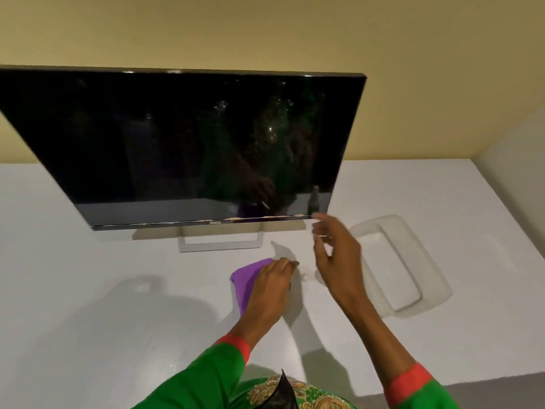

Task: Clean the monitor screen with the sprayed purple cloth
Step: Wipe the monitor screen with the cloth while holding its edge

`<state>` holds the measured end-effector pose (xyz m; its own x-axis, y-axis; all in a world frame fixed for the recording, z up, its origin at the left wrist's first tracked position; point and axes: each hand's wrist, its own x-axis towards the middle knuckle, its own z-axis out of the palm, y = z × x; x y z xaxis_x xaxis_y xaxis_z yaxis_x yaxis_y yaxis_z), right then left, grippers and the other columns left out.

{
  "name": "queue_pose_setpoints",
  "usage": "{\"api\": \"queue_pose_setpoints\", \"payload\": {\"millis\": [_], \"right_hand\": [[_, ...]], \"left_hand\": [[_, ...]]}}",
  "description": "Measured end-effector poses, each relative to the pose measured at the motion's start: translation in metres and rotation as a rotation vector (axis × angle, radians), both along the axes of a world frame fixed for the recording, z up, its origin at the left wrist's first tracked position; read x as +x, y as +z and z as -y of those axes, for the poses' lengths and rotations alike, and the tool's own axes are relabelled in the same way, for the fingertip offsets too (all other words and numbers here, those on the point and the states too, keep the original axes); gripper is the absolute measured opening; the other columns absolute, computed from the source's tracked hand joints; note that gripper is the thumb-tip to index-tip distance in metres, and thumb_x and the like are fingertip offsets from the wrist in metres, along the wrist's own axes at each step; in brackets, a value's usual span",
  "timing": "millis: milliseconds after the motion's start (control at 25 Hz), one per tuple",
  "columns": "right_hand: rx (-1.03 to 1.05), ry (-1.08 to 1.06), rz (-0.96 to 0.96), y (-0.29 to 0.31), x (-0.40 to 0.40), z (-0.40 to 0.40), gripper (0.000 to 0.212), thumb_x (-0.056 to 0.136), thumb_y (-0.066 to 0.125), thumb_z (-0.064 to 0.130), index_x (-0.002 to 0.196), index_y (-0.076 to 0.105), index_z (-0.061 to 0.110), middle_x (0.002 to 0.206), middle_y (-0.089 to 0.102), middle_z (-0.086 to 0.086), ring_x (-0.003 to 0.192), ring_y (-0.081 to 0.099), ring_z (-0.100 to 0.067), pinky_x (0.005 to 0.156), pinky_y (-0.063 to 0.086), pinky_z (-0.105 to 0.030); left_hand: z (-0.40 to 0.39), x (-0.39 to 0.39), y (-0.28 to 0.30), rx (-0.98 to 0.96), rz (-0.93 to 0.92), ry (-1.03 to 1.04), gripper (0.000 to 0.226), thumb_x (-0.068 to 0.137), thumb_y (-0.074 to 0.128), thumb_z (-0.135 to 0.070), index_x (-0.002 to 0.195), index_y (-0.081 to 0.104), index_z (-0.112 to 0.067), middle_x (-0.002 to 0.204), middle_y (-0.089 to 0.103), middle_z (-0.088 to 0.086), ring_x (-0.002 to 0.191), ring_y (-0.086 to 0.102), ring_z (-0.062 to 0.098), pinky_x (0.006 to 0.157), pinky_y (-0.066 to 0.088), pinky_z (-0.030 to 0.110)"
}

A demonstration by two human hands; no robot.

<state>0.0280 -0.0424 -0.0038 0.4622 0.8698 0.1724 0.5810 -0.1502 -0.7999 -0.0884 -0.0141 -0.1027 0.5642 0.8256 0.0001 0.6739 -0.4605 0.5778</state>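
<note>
A white table (88,290) fills the view and carries everything. Standing on it is the monitor (188,143), its dark screen facing the person and tilted, with smears and specks showing toward the right half and a chipped strip along the bottom edge. To the right of the stand lies a clear plastic tray (413,278), flat on the table and apart from the monitor.

The purple cloth (247,278) lies on the table in front of the stand. The left hand (271,287) rests flat on top of it, fingers pressed down over the cloth rather than bunching it, so it is not yet lifted. The right hand (333,249) is blurred but reads as empty, fingers loosely spread, raised just beside the screen's lower right corner.

Wiping has not begun, by my judgement. The main risk is the monitor itself: a hard push on a thin stand could rock or slide it backward unless the free hand steadies the frame. The cloth catching on the chipped bottom strip could peel it further. A loose, one-handed pickup could also drop the cloth.
</note>
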Motion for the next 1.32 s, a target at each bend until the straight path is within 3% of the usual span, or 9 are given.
{"api": "queue_pose_setpoints", "payload": {"millis": [280,440,560,640,840,1040,1120,1200,1320], "right_hand": [[-0.754,0.586,0.208,-0.087,-0.035,-0.062,0.054,0.094,0.05,0.007,0.144,0.032,0.016,0.15,0.035,-0.009,0.135,0.035,-0.027,0.11,0.03,-0.035],[-0.908,0.591,0.243,-0.1,-0.034,-0.073,0.069,0.08,0.07,0.013,0.141,0.037,0.011,0.144,0.042,-0.012,0.131,0.04,-0.028,0.105,0.036,-0.034],[-0.891,0.431,0.016,-0.093,-0.038,-0.067,0.043,0.067,0.082,0.022,0.101,0.066,0.003,0.098,0.064,-0.01,0.101,0.061,-0.027,0.074,0.047,-0.024],[-0.826,0.343,-0.176,-0.08,-0.046,-0.055,0.034,0.065,0.084,0.026,0.082,0.068,0.003,0.078,0.063,-0.008,0.085,0.063,-0.026,0.065,0.047,-0.025],[-0.537,0.085,-0.9,-0.033,-0.091,-0.035,0.053,0.058,0.084,0.002,0.107,0.063,0.002,0.098,0.068,-0.02,0.088,0.067,-0.032,0.067,0.059,-0.038],[-0.31,0.061,-1.139,0.007,-0.151,-0.042,0.06,0.056,0.08,-0.004,0.113,0.06,-0.002,0.111,0.065,-0.027,0.093,0.066,-0.036,0.08,0.058,-0.043],[-0.168,-0.022,-0.993,0.022,-0.18,-0.045,0.047,0.061,0.079,-0.002,0.105,0.062,-0.002,0.107,0.065,-0.028,0.085,0.067,-0.032,0.072,0.059,-0.039],[0.052,-0.237,-0.533,0.036,-0.206,-0.051,0.041,0.068,0.079,0.001,0.103,0.059,0.008,0.104,0.064,-0.019,0.081,0.063,-0.025,0.06,0.054,-0.027],[0.425,-0.365,0.042,0.059,-0.232,-0.068,0.067,0.059,0.085,0.005,0.115,0.05,0.016,0.107,0.052,-0.008,0.092,0.051,-0.022,0.064,0.054,-0.033]], "left_hand": [[-0.014,-0.114,0.016,-0.011,0.144,0.398,0.025,0.087,0.056,-0.006,0.11,0.064,-0.012,0.115,0.063,0.01,0.093,0.064,0.024,0.081,0.051,0.023],[-0.016,-0.154,0.026,0.006,0.168,0.45,0.021,0.086,0.058,-0.009,0.105,0.067,-0.014,0.112,0.065,0.008,0.092,0.065,0.023,0.084,0.055,0.031],[-0.028,-0.174,0.037,-0.029,0.128,0.381,0.025,0.088,0.057,-0.017,0.111,0.064,-0.02,0.121,0.061,0.004,0.1,0.063,0.02,0.091,0.053,0.034],[-0.038,-0.185,0.047,0.017,0.155,0.33,0.026,0.088,0.057,-0.018,0.113,0.063,-0.022,0.122,0.061,0.003,0.102,0.063,0.019,0.093,0.052,0.032],[-0.066,-0.222,0.074,0.235,0.209,0.265,0.028,0.087,0.059,-0.019,0.114,0.063,-0.016,0.12,0.063,0.007,0.105,0.061,0.022,0.091,0.045,0.026],[-0.097,-0.268,0.11,0.459,0.217,0.135,0.031,0.082,0.062,-0.014,0.112,0.063,-0.012,0.111,0.066,0.01,0.099,0.064,0.025,0.085,0.049,0.028],[-0.108,-0.286,0.124,0.548,0.184,0.132,0.034,0.077,0.069,-0.01,0.111,0.065,-0.011,0.11,0.067,0.011,0.098,0.065,0.028,0.082,0.052,0.032],[-0.117,-0.301,0.136,0.646,0.136,0.13,0.037,0.072,0.073,-0.01,0.109,0.066,-0.01,0.108,0.068,0.013,0.095,0.066,0.03,0.079,0.053,0.033],[-0.131,-0.318,0.15,0.751,0.104,0.109,0.04,0.072,0.074,-0.01,0.11,0.065,-0.009,0.111,0.067,0.015,0.097,0.065,0.031,0.08,0.052,0.034]]}}
